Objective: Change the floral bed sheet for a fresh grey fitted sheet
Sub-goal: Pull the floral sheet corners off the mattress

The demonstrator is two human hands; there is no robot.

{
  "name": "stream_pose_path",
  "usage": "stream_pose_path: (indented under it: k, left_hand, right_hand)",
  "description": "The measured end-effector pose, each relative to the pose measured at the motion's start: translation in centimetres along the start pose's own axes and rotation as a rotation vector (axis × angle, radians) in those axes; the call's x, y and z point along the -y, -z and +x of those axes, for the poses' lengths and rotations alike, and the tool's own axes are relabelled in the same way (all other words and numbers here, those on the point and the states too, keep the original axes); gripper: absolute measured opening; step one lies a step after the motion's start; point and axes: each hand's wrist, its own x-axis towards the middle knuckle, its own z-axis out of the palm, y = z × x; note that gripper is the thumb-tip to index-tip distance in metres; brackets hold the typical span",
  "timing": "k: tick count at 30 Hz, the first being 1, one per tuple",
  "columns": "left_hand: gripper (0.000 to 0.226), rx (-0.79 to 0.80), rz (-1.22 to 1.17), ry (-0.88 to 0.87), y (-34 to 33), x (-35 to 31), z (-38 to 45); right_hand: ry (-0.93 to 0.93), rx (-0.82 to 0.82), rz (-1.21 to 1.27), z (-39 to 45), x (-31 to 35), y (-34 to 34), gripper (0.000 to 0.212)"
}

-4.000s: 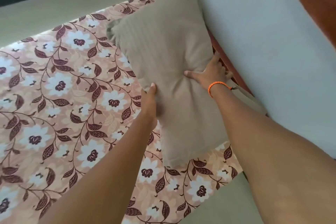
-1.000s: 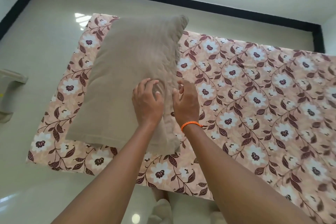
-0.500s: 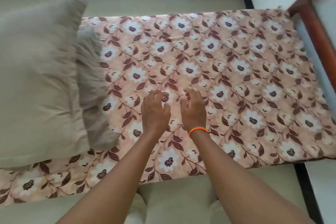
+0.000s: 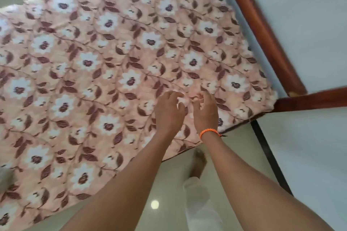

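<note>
Head view: the floral sheet [image 4: 105, 73] lies spread flat over the bed, covering it from the far edge to the near edge, with its near right corner close to the junction of the wooden frame [image 4: 262, 30]. The frame rail runs along the right side of the sheet and meets a second rail at the corner. The left hand [image 4: 169, 112] is held above the sheet near its near right edge, fingers loosely curled and holding nothing. The right hand [image 4: 205, 112] is just beside it, fingers likewise loosely curled and empty; whether either hand's fingertips touch the fabric cannot be told because of blur. An orange bracelet [image 4: 209, 133] sits on the right wrist. Both forearms extend from the lower edge of the picture over the pale tiled floor [image 4: 169, 184]. A bare foot [image 4: 198, 163] stands on the floor just off the near edge of the sheet, below the right wrist. A white wall [image 4: 309, 24] lies beyond the frame on the right.
</note>
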Motion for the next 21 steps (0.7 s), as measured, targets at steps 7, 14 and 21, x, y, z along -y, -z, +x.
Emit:
stream_pose_path:
  k: [7,14,21]
  left_hand:
    - [0.030,0.175,-0.029,-0.127,-15.4,-11.3,3.4]
    - [0.039,0.318,0.046,-0.265,-25.9,-15.1,3.7]
    - [0.046,0.366,0.187,-0.433,-31.4,-16.5,2.9]
  right_hand:
    - [-0.089,-0.099,-0.074,8.4,-13.4,9.0,0.025]
    - [-0.318,-0.229,-0.160,12.3,-23.1,14.4,0.040]
    - [-0.448,-0.139,-0.398,14.1,-27.4,16.3,0.052]
